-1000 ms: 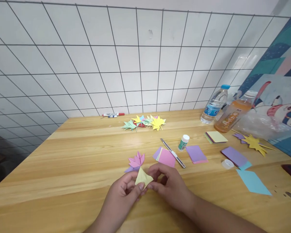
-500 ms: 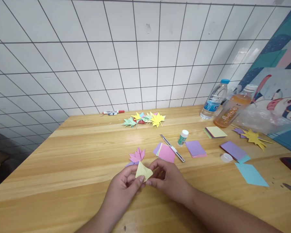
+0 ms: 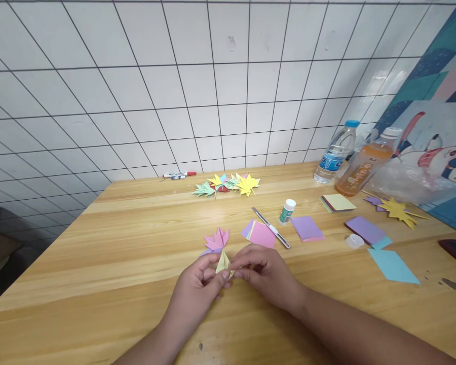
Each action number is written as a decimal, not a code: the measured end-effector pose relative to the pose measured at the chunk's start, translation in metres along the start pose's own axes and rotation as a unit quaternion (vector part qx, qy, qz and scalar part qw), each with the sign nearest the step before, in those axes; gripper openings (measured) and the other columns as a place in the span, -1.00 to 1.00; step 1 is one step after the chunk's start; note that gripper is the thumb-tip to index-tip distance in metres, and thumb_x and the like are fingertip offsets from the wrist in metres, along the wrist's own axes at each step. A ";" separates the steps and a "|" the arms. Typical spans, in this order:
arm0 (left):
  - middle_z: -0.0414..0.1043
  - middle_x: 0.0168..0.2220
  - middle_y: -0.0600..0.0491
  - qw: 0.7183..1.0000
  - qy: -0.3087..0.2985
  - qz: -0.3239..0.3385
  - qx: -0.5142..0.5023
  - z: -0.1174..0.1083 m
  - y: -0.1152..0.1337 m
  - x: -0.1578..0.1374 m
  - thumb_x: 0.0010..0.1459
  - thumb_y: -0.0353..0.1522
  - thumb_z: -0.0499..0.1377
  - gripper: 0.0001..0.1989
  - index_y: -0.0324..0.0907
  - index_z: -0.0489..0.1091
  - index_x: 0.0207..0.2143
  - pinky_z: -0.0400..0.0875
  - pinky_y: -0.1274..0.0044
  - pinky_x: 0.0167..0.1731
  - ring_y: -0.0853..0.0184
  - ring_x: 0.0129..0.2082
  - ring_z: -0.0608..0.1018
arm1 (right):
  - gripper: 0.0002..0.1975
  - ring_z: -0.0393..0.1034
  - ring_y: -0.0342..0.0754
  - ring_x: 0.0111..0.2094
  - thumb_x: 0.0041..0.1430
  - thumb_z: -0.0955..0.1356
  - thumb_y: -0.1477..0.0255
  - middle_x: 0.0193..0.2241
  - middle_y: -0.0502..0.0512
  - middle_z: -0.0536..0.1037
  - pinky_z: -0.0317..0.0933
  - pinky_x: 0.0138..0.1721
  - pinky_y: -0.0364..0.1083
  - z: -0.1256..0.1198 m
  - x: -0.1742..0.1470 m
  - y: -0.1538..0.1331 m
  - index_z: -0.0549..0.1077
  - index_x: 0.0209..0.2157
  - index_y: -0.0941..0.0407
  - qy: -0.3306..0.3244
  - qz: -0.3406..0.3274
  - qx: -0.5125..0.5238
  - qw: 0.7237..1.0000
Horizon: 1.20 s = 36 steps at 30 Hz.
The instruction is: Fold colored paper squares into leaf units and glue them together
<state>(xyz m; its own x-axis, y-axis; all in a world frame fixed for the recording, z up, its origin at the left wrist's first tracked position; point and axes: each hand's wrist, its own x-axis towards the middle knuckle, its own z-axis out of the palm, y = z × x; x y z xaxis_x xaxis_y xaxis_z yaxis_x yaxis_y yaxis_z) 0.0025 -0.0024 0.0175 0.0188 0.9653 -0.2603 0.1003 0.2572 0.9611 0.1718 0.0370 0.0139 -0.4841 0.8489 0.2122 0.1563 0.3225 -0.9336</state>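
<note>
A small folded piece of pale yellow paper point(image 3: 222, 263) is between my hands, above the near part of the table. My left hand point(image 3: 199, 284) pinches its lower left side, thumb on top. From the right, my right hand point(image 3: 264, 271) grips its right edge between thumb and fingers, which cover part of it. Just beyond the paper lie a pink folded paper leaf point(image 3: 217, 239) and a purple folded piece point(image 3: 212, 251) partly under it. To the right of these rests a stack of pink and purple squares point(image 3: 261, 235) with a utility knife point(image 3: 271, 228) across it.
A glue bottle point(image 3: 287, 212) stands by purple squares point(image 3: 307, 228). More paper stacks point(image 3: 338, 202), a white cap point(image 3: 354, 241) and a blue sheet point(image 3: 393, 265) lie right. Two drink bottles point(image 3: 334, 154) stand at the back right. Folded leaves point(image 3: 247, 185) and markers point(image 3: 179, 175) lie near the wall.
The right side of the yellow paper is folded in, so it looks narrower. My right fingers have moved left onto it. The view has shifted slightly.
</note>
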 end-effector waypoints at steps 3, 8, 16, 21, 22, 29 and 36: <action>0.47 -0.59 0.11 1.000 -0.008 0.005 0.003 -0.001 0.000 0.000 -0.05 -0.22 0.23 -0.63 -0.19 0.32 -0.19 0.32 0.63 -0.57 0.30 -0.45 0.54 | -0.82 0.36 -0.18 -0.39 0.03 0.37 0.53 -0.37 0.04 0.48 0.22 -0.39 -0.20 0.000 0.001 0.000 0.56 -0.31 0.05 -0.011 -0.005 -0.008 1.000; 0.49 -0.53 0.06 1.000 -0.024 0.011 -0.001 -0.003 -0.001 0.002 0.01 -0.20 0.20 -0.63 -0.20 0.31 -0.17 0.31 0.61 -0.54 0.32 -0.44 0.53 | -0.79 0.34 -0.19 -0.43 -0.03 0.40 0.55 -0.38 0.03 0.49 0.17 -0.48 -0.23 0.000 0.000 0.002 0.52 -0.29 0.09 0.005 0.014 -0.021 1.000; 0.41 -0.55 0.15 0.997 -0.047 0.059 -0.013 -0.001 -0.012 0.001 -0.03 -0.27 0.25 -0.62 -0.19 0.32 -0.15 0.21 0.62 -0.48 0.44 -0.53 0.40 | -0.98 0.27 -0.21 -0.49 0.02 0.38 0.48 -0.47 -0.01 0.44 0.13 -0.48 -0.22 -0.005 0.000 0.000 0.48 -0.43 0.11 0.010 -0.011 -0.120 0.993; 0.35 -0.59 0.18 0.996 -0.054 0.065 -0.014 -0.002 -0.011 0.003 -0.01 -0.27 0.23 -0.63 -0.19 0.34 -0.13 0.18 0.62 -0.50 0.45 -0.57 0.36 | -0.87 0.29 -0.20 -0.48 0.01 0.40 0.42 -0.41 0.03 0.44 0.16 -0.48 -0.21 -0.004 -0.002 0.000 0.48 -0.32 0.10 -0.001 -0.009 -0.103 0.995; 0.34 -0.60 0.18 0.997 -0.048 0.065 -0.020 -0.002 -0.011 0.003 -0.02 -0.27 0.24 -0.62 -0.19 0.34 -0.13 0.17 0.62 -0.51 0.45 -0.58 0.36 | -0.87 0.30 -0.19 -0.46 0.01 0.39 0.44 -0.40 0.03 0.45 0.17 -0.48 -0.21 -0.004 -0.002 0.000 0.48 -0.32 0.10 -0.001 -0.006 -0.092 0.996; 0.41 -0.54 0.11 0.997 -0.040 0.068 -0.005 -0.001 -0.009 0.002 -0.02 -0.29 0.24 -0.62 -0.23 0.34 -0.13 0.18 0.62 -0.50 0.44 -0.55 0.36 | -0.88 0.32 -0.19 -0.45 0.02 0.35 0.55 -0.45 0.01 0.47 0.15 -0.49 -0.23 -0.005 0.001 0.002 0.52 -0.40 0.09 0.008 -0.027 -0.055 0.998; 0.44 -0.46 0.06 0.994 -0.075 0.078 -0.007 -0.003 -0.008 0.002 0.05 -0.27 0.19 -0.65 -0.22 0.33 -0.11 0.21 0.61 -0.46 0.41 -0.49 0.41 | -0.89 0.33 -0.19 -0.45 0.00 0.37 0.52 -0.40 0.04 0.48 0.18 -0.47 -0.21 -0.003 0.000 -0.001 0.52 -0.36 0.10 0.005 0.005 -0.056 0.998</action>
<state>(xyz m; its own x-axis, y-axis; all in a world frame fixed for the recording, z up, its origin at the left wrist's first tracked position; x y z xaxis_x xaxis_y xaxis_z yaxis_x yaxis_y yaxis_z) -0.0014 -0.0021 0.0091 0.1814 0.9763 -0.1179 0.0711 0.1065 0.9918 0.1743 0.0379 0.0157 -0.4737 0.8564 0.2057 0.2572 0.3578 -0.8977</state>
